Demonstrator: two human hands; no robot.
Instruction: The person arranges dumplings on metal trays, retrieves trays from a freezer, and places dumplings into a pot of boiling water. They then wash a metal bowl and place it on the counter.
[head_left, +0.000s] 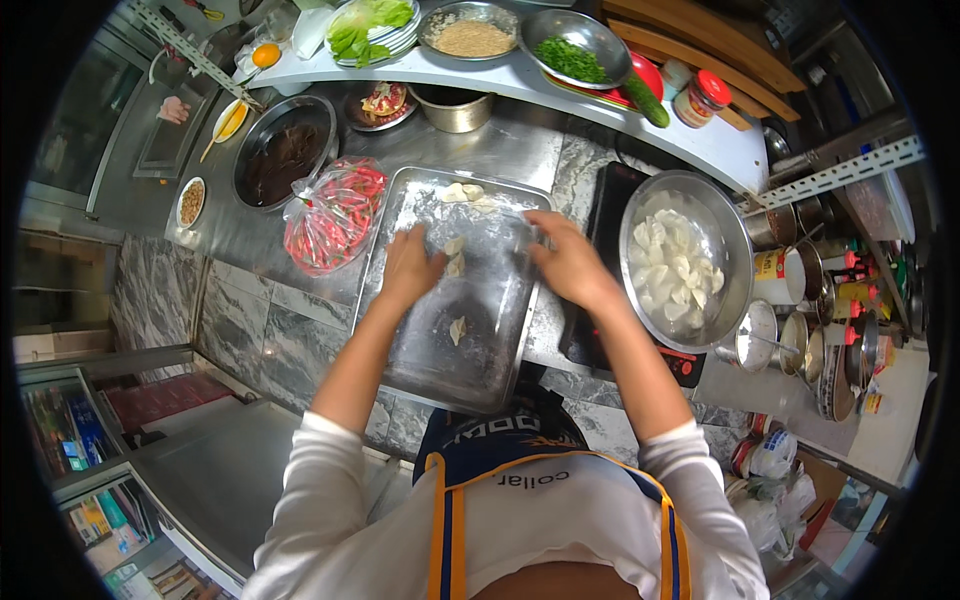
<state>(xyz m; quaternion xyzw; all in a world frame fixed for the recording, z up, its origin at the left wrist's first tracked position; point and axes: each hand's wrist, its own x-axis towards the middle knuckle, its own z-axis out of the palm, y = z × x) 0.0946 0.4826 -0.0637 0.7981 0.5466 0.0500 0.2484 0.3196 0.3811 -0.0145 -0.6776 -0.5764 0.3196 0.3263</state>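
A rectangular metal tray (480, 367) dusted with flour lies before me, its near edge close to my apron. Several pale dumplings (454, 256) rest on it: some near the far edge, some in the middle, one lower down. My left hand (411, 266) is over the tray's left side, fingers apart, just left of the middle dumplings, holding nothing. Over the tray's right edge my right hand (564, 259) spreads its fingers, slightly blurred, with nothing seen in it. To its right, a large steel bowl (739, 300) holds many white dumplings (671, 262) on a black induction cooktop (596, 217).
Left of the tray are a plastic bag of red chillies (335, 217) and a basin of dark contents (251, 180). Beyond it stand a metal pot (457, 116) and a white shelf (480, 79) bearing bowls, lettuce and a cucumber. Pots and bottles crowd the far right.
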